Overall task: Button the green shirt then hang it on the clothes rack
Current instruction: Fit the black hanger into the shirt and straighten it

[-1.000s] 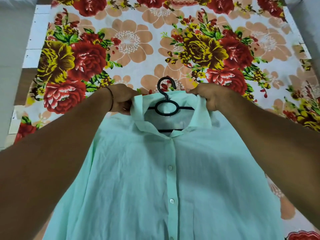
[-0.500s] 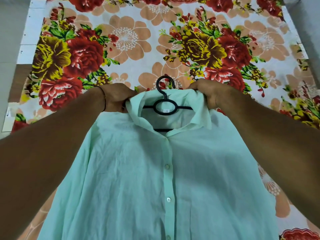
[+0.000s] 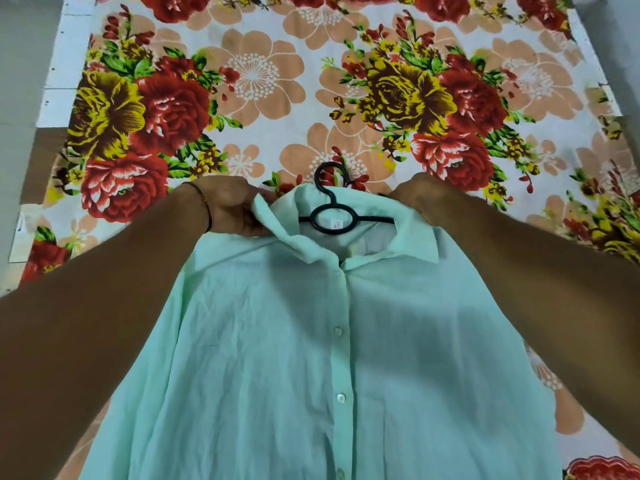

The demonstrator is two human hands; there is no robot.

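The pale green shirt (image 3: pixel 277 358) lies front up on the floral bed sheet (image 3: pixel 277 98), its placket closed with white buttons down the middle. A black plastic hanger (image 3: pixel 330 216) sits inside the collar, its hook poking out above the neck. My left hand (image 3: pixel 232 206) grips the shirt's left shoulder beside the collar. My right hand (image 3: pixel 419 199) grips the right shoulder behind the collar. The hanger's arms are hidden under the cloth.
The sheet covers a bed that runs away from me. Grey floor (image 3: pixel 20 81) shows along the left side, and a grey strip (image 3: pixel 616 36) along the right edge. No clothes rack is in view.
Both hands and the shirt's collar have shifted slightly toward me and the left collar point has folded over more. The grip on both shoulders is unchanged.
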